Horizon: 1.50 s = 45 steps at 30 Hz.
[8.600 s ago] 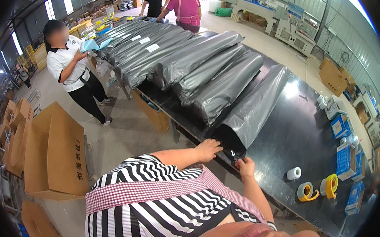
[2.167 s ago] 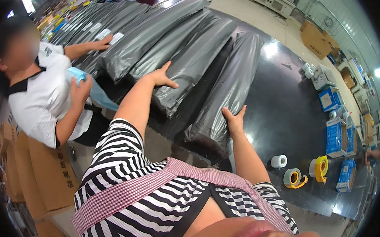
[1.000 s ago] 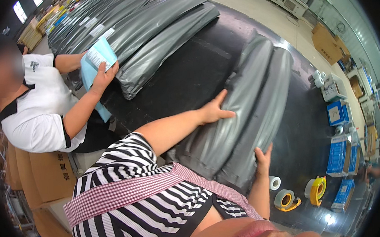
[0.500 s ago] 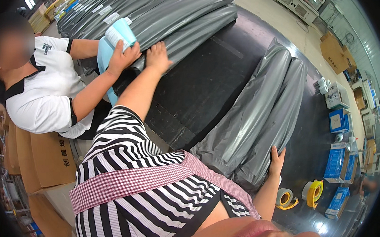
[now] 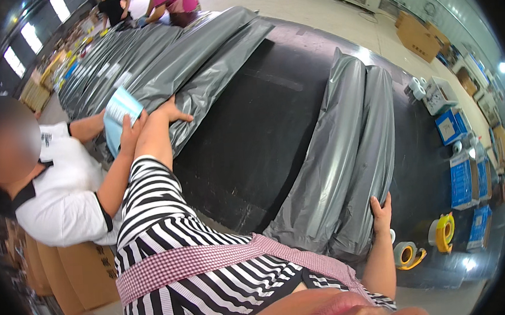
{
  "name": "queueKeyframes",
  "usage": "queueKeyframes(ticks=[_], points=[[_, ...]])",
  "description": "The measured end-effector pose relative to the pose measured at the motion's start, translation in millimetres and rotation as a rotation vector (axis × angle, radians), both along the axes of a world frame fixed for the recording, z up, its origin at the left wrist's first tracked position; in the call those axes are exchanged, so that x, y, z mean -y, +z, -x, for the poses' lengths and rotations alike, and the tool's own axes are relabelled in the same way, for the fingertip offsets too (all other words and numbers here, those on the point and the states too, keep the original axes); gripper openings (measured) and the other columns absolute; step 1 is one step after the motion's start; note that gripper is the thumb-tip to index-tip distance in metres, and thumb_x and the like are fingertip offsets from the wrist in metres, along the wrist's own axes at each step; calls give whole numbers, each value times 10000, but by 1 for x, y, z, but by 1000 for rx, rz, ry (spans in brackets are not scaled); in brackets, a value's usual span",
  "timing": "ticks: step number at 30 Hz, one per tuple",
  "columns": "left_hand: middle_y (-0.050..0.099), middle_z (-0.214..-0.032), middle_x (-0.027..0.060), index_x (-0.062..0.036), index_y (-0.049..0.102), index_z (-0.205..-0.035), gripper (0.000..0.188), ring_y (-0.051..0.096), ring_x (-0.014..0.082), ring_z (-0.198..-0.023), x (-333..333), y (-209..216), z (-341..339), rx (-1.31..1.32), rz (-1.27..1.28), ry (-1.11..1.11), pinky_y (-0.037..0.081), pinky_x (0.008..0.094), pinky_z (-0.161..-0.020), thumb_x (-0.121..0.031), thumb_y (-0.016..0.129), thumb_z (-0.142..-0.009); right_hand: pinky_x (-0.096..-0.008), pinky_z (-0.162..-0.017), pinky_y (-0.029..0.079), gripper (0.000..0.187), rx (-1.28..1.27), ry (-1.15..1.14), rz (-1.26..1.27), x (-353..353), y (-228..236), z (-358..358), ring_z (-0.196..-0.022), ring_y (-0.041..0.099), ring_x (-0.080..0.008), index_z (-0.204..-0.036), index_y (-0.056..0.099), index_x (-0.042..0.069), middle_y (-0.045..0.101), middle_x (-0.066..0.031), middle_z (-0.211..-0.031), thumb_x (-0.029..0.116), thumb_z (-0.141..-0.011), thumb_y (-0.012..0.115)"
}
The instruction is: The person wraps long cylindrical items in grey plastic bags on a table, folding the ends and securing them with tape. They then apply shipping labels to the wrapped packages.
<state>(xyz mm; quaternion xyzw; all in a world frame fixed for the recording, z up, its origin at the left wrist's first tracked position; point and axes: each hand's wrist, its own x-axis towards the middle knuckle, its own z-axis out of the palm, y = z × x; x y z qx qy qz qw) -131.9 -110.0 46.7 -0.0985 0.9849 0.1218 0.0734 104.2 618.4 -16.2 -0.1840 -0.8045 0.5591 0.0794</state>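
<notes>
My left hand (image 5: pixel 173 111) lies at the near end of a grey plastic-wrapped bundle (image 5: pixel 211 72), thumb spread out and its other fingers partly hidden. Creases run through the plastic around it. On the right, two long grey plastic-wrapped bundles (image 5: pixel 337 151) lie side by side on the black table (image 5: pixel 239 141). My right hand (image 5: pixel 380 214) rests against the outer side of the right-hand one, fingers stretched. Close to my left forearm, a co-worker's hand (image 5: pixel 129 131) holds light blue printed sheets (image 5: pixel 119 111).
More grey bundles (image 5: pixel 117 64) lie in a row at the far left. Tape rolls (image 5: pixel 408 255), a yellow tape dispenser (image 5: pixel 443 233) and blue boxes (image 5: pixel 464 181) line the right side. A co-worker in a white shirt (image 5: pixel 62 194) stands at my left by cardboard cartons (image 5: pixel 85 274).
The view has shifted, bringing two more people into sight at the back. My left hand has slid to the bundle's near end, whose plastic is now more wrinkled. My right hand stays against its bundle.
</notes>
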Motion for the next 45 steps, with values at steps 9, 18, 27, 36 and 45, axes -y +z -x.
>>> queueKeyframes(ticks=[9, 18, 27, 36, 45], points=[[465, -1430, 254, -104, 166, -1573, 1296, 469, 433, -1301, -68, -4, -57, 10, 47, 2, 384, 499, -1081, -653, 822, -599, -339, -1083, 364, 847, -17, 49, 39, 6, 10, 4, -1261, 505, -282, -1497, 305, -75, 500, -216, -1406, 291, -861, 729], [482, -1274, 207, -78, 150, -1573, 1258, 479, 396, -1135, -136, 11, -228, -72, 41, -186, 396, 487, -1009, -547, 836, -628, -336, -1096, 352, 881, 0, 13, 5, 7, 6, 4, -1290, 484, -286, -1509, 294, -64, 486, -224, -1422, 322, -858, 746], [372, -1458, 329, -118, 16, -1595, 1327, 452, 456, -1310, -171, 2, -219, 37, -382, -320, 388, 427, -1101, -491, 864, -644, -353, -1112, 332, 978, 21, 131, 183, 6, 13, 7, -1324, 446, -291, -1563, 189, -17, 409, -184, -1494, 272, -829, 767], [374, -1448, 367, -83, -47, -1586, 1395, 472, 442, -1316, -279, -14, -167, 100, -510, -116, 385, 409, -1115, -559, 859, -637, -353, -1110, 347, 975, -48, 158, 204, 9, 10, 11, -1327, 450, -305, -1543, 215, -31, 419, -213, -1482, 231, -798, 785], [333, -1475, 371, -92, -19, -1590, 1363, 433, 461, -1342, -289, -5, -166, 139, -448, -103, 382, 423, -1114, -557, 843, -643, -365, -1138, 313, 1020, 60, 120, 130, 9, 19, 8, -1372, 409, -320, -1554, 153, -57, 363, -227, -1530, 295, -824, 773]])
